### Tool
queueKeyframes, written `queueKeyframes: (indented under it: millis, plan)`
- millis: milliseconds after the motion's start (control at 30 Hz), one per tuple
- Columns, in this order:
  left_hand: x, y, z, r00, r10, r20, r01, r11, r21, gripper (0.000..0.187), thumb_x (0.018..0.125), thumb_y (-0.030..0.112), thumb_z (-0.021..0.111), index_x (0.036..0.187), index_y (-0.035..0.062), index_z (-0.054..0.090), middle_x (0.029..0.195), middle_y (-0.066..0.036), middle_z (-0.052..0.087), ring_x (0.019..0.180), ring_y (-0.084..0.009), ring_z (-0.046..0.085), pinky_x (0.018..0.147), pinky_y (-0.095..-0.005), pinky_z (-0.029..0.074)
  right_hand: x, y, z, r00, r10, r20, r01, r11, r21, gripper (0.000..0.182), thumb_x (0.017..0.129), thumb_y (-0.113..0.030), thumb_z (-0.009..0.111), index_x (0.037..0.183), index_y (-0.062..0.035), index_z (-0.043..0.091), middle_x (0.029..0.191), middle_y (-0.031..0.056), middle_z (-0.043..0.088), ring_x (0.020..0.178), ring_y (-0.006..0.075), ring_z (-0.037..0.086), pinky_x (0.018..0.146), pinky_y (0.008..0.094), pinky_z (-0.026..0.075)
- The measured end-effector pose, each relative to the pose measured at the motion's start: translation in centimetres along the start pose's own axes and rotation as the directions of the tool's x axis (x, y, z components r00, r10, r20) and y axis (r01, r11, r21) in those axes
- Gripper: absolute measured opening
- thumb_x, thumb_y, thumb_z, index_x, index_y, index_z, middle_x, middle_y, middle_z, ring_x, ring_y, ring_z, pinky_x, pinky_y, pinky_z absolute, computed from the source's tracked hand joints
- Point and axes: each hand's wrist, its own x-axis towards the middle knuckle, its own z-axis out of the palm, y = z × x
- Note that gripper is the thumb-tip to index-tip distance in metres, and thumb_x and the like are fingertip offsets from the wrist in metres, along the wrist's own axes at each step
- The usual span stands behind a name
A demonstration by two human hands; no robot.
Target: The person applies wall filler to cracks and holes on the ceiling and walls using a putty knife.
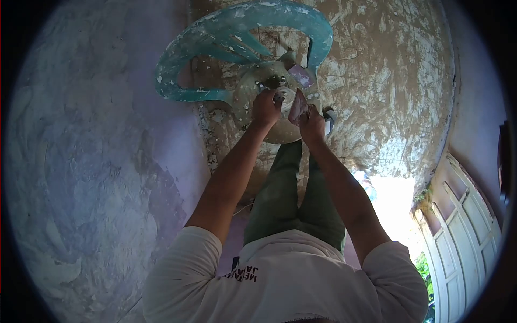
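My left hand (266,109) is closed at the side of a pale, round, cup-like container (287,98), thumb and fingers at its edge. In my right hand (312,125) is a flat, brownish-pink piece (297,107) with a pointed upper corner, angled toward the container; its exact kind I cannot tell. Both hands are close together over the dusty, speckled seat (250,89) of a teal plastic armchair (186,51) smeared with white. A purplish flat piece (301,76) lies at the far side of the seat, beyond my hands.
A patchy plastered wall (97,134) rises on the left. The brown floor (388,81) is streaked with white. My legs stand right before the chair. At lower right, bright light comes through an opening beside a pale panelled door (463,242).
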Motion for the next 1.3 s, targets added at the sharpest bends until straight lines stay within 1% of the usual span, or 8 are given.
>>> queueKeyframes:
  millis: [100, 500, 700, 800, 900, 1100, 1200, 1300]
  plan:
    - [-0.1, -0.3, 0.3, 0.996, -0.061, 0.073, 0.06, 0.998, 0.004, 0.023, 0.073, 0.015, 0.069, 0.092, 0.0029, 0.064, 0.085, -0.017, 0.063, 0.079, -0.0338, 0.062, 0.07, -0.0422, 0.048, 0.0, -0.1, 0.1, 1.0, -0.004, 0.009, 0.004, 1.0, -0.001, 0.029, 0.078, -0.013, 0.052, 0.105, -0.0022, 0.053, 0.081, 0.0265, 0.061, 0.077, 0.0436, 0.059, 0.067, 0.0506, 0.046]
    - [-0.5, -0.8, 0.7, 0.999, -0.011, 0.05, 0.016, 0.995, -0.095, 0.022, 0.072, 0.015, 0.071, 0.09, 0.003, 0.066, 0.08, -0.016, 0.063, 0.071, -0.0307, 0.063, 0.064, -0.0375, 0.048, -0.1, -0.3, 0.6, 1.0, -0.01, 0.016, 0.01, 1.0, -0.024, 0.032, 0.077, -0.014, 0.051, 0.107, -0.0024, 0.052, 0.083, 0.0268, 0.061, 0.079, 0.0443, 0.059, 0.069, 0.0518, 0.045]
    - [-0.2, 0.1, -0.6, 0.994, 0.006, 0.11, 0.01, 0.989, -0.145, 0.022, 0.072, 0.015, 0.072, 0.09, 0.0032, 0.066, 0.078, -0.015, 0.063, 0.071, -0.0296, 0.063, 0.063, -0.0359, 0.047, -0.4, -0.9, 0.3, 0.999, 0.01, 0.032, -0.01, 1.0, -0.026, 0.032, 0.078, -0.016, 0.05, 0.108, -0.0027, 0.052, 0.082, 0.0266, 0.061, 0.079, 0.0445, 0.059, 0.068, 0.0523, 0.045]
    - [-0.1, -0.1, -0.8, 0.99, -0.006, 0.139, 0.031, 0.983, -0.179, 0.023, 0.073, 0.014, 0.071, 0.092, 0.0026, 0.066, 0.08, -0.015, 0.064, 0.073, -0.0272, 0.064, 0.064, -0.0343, 0.048, -0.5, -1.0, 0.2, 0.999, 0.015, 0.031, -0.014, 1.0, -0.026, 0.032, 0.078, -0.016, 0.05, 0.107, -0.0025, 0.052, 0.082, 0.0264, 0.061, 0.079, 0.0443, 0.059, 0.068, 0.0519, 0.045]
    - [-0.1, -0.6, -0.9, 0.992, -0.062, 0.111, 0.089, 0.963, -0.254, 0.024, 0.071, 0.013, 0.071, 0.092, 0.0039, 0.066, 0.08, -0.015, 0.064, 0.073, -0.0301, 0.063, 0.066, -0.0354, 0.049, -0.4, -0.5, 0.4, 1.0, 0.014, 0.025, -0.013, 1.0, -0.023, 0.033, 0.078, -0.016, 0.05, 0.107, -0.0019, 0.051, 0.081, 0.0267, 0.061, 0.079, 0.0447, 0.059, 0.068, 0.0519, 0.045]
    - [-0.4, -4.2, -1.2, 0.954, -0.243, 0.175, 0.295, 0.858, -0.421, 0.028, 0.075, 0.016, 0.072, 0.099, 0.0017, 0.065, 0.088, -0.012, 0.068, 0.079, -0.0182, 0.065, 0.07, -0.0302, 0.049, -0.8, 0.1, -0.4, 1.0, 0.011, 0.019, -0.011, 1.0, 0.001, 0.034, 0.077, -0.015, 0.049, 0.108, -0.0012, 0.05, 0.08, 0.027, 0.061, 0.078, 0.045, 0.059, 0.07, 0.0522, 0.045]
    - [-0.6, -5.1, -1.5, 0.928, -0.279, 0.247, 0.364, 0.821, -0.439, 0.028, 0.079, 0.016, 0.069, 0.102, 0.0016, 0.064, 0.09, -0.009, 0.067, 0.078, -0.0131, 0.062, 0.069, -0.0276, 0.049, -0.8, 0.4, -0.5, 1.0, 0.011, -0.003, -0.011, 1.0, 0.0, 0.035, 0.076, -0.015, 0.05, 0.108, -0.0013, 0.05, 0.08, 0.0267, 0.061, 0.078, 0.0443, 0.059, 0.07, 0.0519, 0.045]
    - [-1.0, -5.9, -1.9, 0.954, -0.23, 0.192, 0.292, 0.861, -0.417, 0.025, 0.079, 0.016, 0.069, 0.099, 0.0008, 0.065, 0.085, -0.009, 0.068, 0.077, -0.0145, 0.063, 0.069, -0.0287, 0.049, -0.7, 0.5, -0.5, 1.0, 0.013, 0.011, -0.013, 1.0, 0.005, 0.034, 0.076, -0.015, 0.051, 0.107, -0.0013, 0.051, 0.08, 0.0265, 0.061, 0.078, 0.0436, 0.06, 0.069, 0.0514, 0.045]
